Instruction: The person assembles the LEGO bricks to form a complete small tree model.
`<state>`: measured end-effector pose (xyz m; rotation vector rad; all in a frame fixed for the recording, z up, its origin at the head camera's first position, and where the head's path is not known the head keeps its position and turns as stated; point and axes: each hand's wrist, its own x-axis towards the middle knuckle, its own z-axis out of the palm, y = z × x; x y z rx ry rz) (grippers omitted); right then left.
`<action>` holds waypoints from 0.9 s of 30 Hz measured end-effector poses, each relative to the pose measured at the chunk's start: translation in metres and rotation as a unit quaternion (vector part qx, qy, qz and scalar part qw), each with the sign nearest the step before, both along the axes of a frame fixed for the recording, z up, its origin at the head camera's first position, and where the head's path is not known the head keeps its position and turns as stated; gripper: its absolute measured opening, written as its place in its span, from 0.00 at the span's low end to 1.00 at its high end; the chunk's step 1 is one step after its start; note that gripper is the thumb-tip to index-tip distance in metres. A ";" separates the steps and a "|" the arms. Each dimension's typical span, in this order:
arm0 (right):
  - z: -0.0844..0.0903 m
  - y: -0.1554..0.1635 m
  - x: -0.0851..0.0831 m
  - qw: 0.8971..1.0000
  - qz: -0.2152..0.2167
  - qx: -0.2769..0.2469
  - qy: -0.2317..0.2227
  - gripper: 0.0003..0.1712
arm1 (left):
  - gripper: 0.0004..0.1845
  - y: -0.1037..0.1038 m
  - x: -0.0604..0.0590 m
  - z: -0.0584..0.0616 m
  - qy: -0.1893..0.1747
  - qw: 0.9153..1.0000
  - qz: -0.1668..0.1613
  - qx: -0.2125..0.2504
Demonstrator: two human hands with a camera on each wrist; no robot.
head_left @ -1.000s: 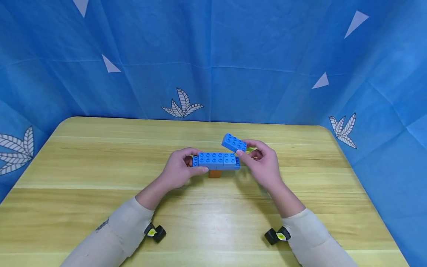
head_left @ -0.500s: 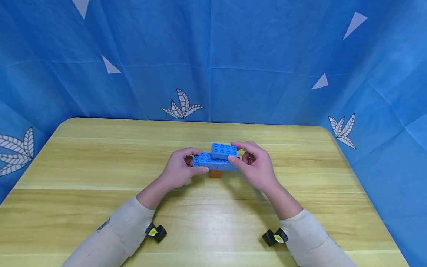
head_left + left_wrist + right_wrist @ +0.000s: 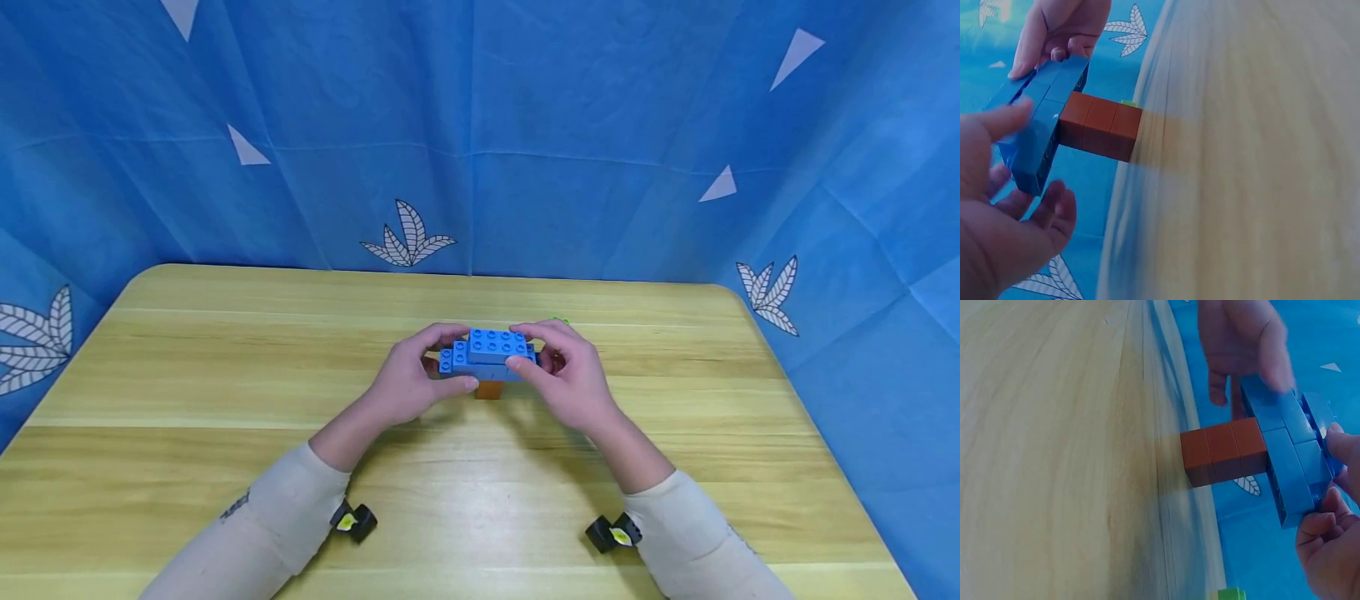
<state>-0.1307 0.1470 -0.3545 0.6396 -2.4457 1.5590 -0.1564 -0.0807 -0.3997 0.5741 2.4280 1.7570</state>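
A toy brick structure stands at the middle of the table: a brown brick column of three stacked bricks carries two layers of blue bricks, wider than the column. My left hand holds the left end of these layers, thumb in front and fingers behind. Over them lies a top blue brick with two rows of studs, pinched at its right end by my right hand. In the right wrist view a narrow gap shows between this top brick and the layer under it.
A small green brick lies on the table beyond the right hand, mostly hidden in the head view. The wooden table ends at a blue patterned curtain. Both sleeves carry a black wrist camera.
My right hand has brought the tilted blue brick left and down onto the blue layers, where it now lies lined up with them. My left hand has shifted slightly right along the structure.
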 end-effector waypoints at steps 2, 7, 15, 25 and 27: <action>0.000 0.000 0.000 1.000 0.005 0.001 0.007 0.18 | 0.29 0.003 0.001 0.003 0.011 0.999 -0.012 0.029; -0.006 0.001 -0.004 0.999 0.019 0.004 0.028 0.19 | 0.21 0.011 0.006 0.009 0.015 0.996 -0.020 0.084; -0.034 0.009 -0.016 0.999 0.021 0.009 0.028 0.21 | 0.18 0.016 0.021 0.033 0.001 0.995 -0.013 0.100; -0.020 0.002 -0.009 0.999 0.014 0.015 0.026 0.19 | 0.18 0.017 0.014 0.017 0.012 0.993 -0.005 0.118; -0.009 -0.001 -0.003 1.000 0.012 0.020 0.020 0.18 | 0.19 0.017 0.010 0.007 0.020 0.993 -0.005 0.118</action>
